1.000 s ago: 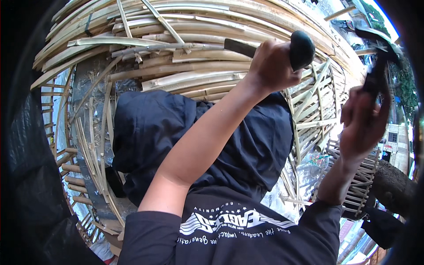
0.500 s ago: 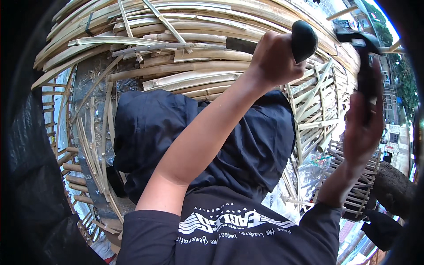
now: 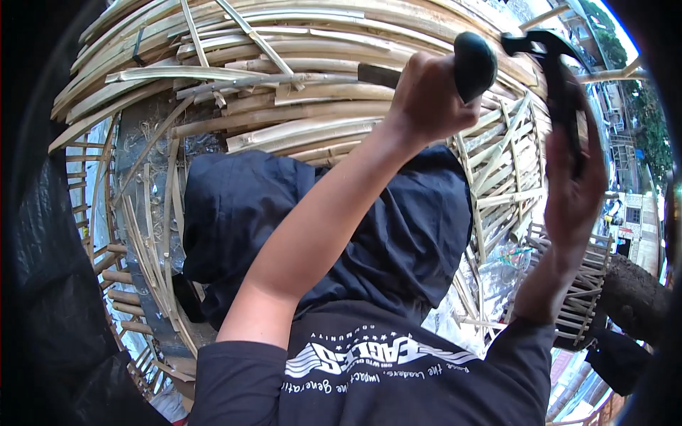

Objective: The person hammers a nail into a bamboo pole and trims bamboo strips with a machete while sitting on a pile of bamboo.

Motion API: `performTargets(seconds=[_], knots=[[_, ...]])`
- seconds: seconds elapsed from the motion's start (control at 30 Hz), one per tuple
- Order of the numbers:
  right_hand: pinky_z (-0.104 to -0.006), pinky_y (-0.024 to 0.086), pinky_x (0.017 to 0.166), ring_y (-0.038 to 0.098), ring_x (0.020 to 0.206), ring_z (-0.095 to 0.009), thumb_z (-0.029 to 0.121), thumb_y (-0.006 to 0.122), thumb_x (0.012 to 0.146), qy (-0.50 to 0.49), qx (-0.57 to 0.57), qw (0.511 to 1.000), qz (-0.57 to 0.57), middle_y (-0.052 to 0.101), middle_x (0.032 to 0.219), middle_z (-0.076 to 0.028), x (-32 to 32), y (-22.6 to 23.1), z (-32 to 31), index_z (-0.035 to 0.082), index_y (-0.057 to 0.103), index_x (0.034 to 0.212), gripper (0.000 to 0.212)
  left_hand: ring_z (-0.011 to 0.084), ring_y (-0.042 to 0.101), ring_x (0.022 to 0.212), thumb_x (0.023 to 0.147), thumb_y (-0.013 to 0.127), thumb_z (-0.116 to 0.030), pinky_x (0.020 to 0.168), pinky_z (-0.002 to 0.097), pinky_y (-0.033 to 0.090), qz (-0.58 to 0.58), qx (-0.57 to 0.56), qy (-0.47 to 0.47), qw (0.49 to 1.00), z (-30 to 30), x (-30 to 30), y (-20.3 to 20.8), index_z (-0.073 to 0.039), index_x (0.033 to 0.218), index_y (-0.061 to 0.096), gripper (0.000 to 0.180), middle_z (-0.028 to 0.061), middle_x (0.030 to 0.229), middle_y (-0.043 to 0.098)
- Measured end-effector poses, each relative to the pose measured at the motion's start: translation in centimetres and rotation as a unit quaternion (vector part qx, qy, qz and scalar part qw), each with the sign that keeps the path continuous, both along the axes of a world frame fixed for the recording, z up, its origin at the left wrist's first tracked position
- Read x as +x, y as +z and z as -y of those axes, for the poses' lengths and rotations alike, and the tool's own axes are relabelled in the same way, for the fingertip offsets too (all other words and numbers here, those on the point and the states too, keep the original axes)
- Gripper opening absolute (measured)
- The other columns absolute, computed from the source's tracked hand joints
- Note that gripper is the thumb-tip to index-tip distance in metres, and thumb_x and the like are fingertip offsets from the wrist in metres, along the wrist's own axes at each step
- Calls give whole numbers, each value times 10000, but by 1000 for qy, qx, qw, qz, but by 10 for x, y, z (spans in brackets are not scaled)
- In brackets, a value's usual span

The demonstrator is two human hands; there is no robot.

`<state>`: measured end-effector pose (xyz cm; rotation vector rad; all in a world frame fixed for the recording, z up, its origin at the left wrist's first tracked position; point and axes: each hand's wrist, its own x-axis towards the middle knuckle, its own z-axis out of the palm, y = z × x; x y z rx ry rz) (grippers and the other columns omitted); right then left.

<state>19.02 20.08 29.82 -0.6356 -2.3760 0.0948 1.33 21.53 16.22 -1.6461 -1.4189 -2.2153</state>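
Observation:
My left hand (image 3: 432, 99) is closed round a tool whose thick black handle (image 3: 474, 65) sticks out to the right of the fist. A flat dark blade (image 3: 379, 74) comes out on the left side, over the split bamboo strips (image 3: 312, 110); whether it is a knife or a chisel I cannot make out. My right hand (image 3: 574, 188), slightly blurred, grips a black claw hammer (image 3: 561, 92). The hammer's head is raised just right of the black handle's end, with a gap between them.
Long bamboo strips lie stacked across the far side. To the right stands a lattice of bamboo slats (image 3: 508, 153), with a smaller slatted piece (image 3: 579, 291) nearer me. Loose thin strips (image 3: 145, 248) lie at the left. My legs in dark cloth (image 3: 383, 234) fill the middle.
The hammer in my right hand has swung left and up, closer to the black handle. My left hand has shifted slightly left with its tool.

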Motion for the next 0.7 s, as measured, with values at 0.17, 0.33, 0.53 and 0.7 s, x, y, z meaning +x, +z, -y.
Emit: performTargets(seconds=[0.17, 0.33, 0.53, 0.7], knots=[[-232, 346, 587, 467, 684, -96, 158, 558, 1021, 69, -121, 983, -120, 612, 877, -100, 4, 1, 2, 20, 494, 1402, 410, 342, 650, 582, 666, 689, -123, 574, 405, 548, 41, -15, -19, 999, -6, 2, 2, -72, 637, 607, 101, 151, 609, 628], [-242, 496, 655, 636, 676, -109, 120, 556, 1007, -11, -80, 989, -121, 701, 863, -126, 1, 3, 12, -40, 447, 1395, 434, 341, 656, 584, 660, 698, -137, 593, 399, 559, -9, -42, -16, 999, -2, 8, 3, -58, 637, 622, 111, 154, 606, 632], [-234, 396, 506, 508, 508, -52, 175, 556, 1016, -21, -108, 993, -39, 651, 763, -81, 11, -1, 28, -34, 482, 1353, 404, 335, 654, 570, 652, 693, -140, 576, 400, 556, 3, -28, -13, 1000, 4, 8, -2, -55, 619, 607, 125, 149, 592, 628], [-250, 498, 612, 658, 882, -166, 214, 574, 1018, -22, -82, 996, 2, 648, 854, -174, 5, -10, 8, -38, 513, 1276, 366, 331, 649, 566, 652, 697, -140, 581, 390, 556, 3, -23, -10, 1000, -1, 5, -1, -68, 610, 603, 126, 137, 603, 636]])
